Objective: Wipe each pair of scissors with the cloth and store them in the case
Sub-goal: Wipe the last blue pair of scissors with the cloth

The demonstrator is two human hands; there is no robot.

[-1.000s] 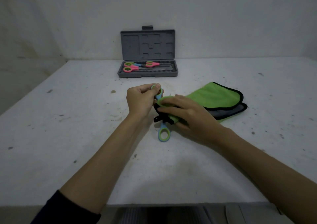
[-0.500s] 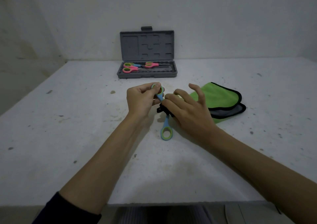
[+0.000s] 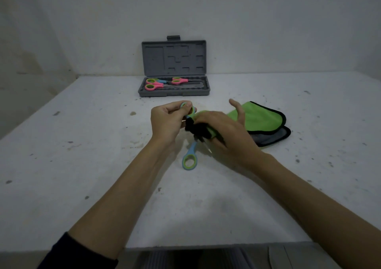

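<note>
A pair of blue scissors with green-lined handles (image 3: 189, 159) lies opened wide at the table's middle. My left hand (image 3: 168, 121) pinches the upper handle ring. My right hand (image 3: 223, 133) holds a bunched corner of the green, black-edged cloth (image 3: 260, 118) around the blades, with its thumb raised. One blade tip pokes out below the cloth. The grey case (image 3: 174, 92) stands open at the back of the table, and pink scissors (image 3: 153, 86) lie inside it.
The white table (image 3: 82, 165) is speckled with dirt and ends in a front edge near me. A wall rises right behind the case. The rest of the cloth lies folded to the right of my hands.
My right hand has closed on the cloth's corner again and slid it down along the blades. The left hand has kept its hold on the handle ring.
</note>
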